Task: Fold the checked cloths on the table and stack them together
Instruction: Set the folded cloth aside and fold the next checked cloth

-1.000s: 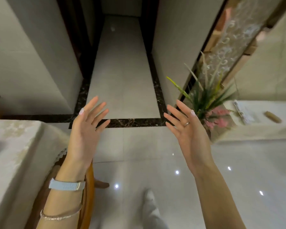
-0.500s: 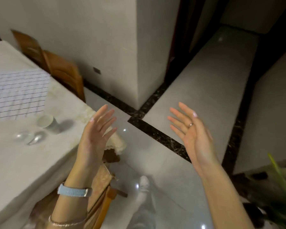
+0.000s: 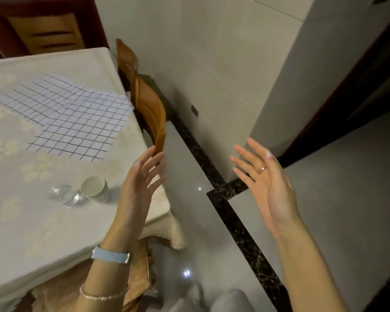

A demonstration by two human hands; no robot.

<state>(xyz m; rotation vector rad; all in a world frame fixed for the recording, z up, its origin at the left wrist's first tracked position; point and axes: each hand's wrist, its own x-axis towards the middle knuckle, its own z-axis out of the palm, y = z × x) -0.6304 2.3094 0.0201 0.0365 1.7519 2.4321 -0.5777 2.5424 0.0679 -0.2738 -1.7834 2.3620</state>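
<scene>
With left hand and right hand spread and empty, the thin white grid-checked cloths overlapping on the cream bench, forward-left of both, look light, limp, best pinched by corners.

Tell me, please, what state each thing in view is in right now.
White checked cloths with dark grid lines: spread flat, unfolded, overlapping on the cream-covered table.
Small white cup: upright.
Clear glass beside it: too blurred to tell.
Left hand: open, holding nothing.
Right hand: open, holding nothing.
</scene>
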